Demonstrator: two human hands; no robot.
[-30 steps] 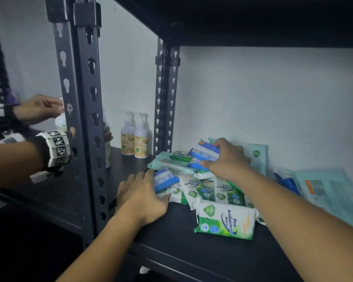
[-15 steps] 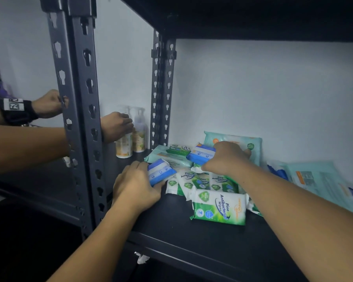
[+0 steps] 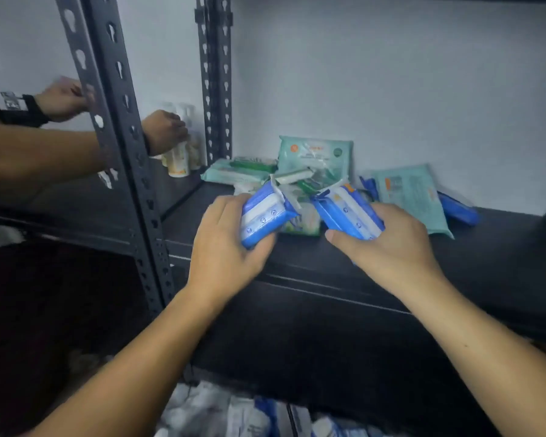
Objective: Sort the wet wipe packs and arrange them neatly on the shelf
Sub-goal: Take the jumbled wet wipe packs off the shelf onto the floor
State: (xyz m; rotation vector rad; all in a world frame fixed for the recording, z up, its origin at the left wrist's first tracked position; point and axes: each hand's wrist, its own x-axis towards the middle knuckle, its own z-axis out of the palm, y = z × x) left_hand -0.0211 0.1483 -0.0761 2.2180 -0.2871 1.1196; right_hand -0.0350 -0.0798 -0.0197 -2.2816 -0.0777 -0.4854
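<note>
Partly hidden: blue packs (image 3: pixel 265 216) in left hand (image 3: pixel 224 247), right hand (image 3: pixel 391 247).

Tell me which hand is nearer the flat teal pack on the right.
Right. The right hand is just front-left of the teal pack; the left hand, gripping a blue pack, is farther left.

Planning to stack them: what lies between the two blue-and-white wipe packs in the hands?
In the head view, a green-and-white wipe pack lies on the black shelf between the left blue-and-white pack and the right blue-and-white pack.
</note>
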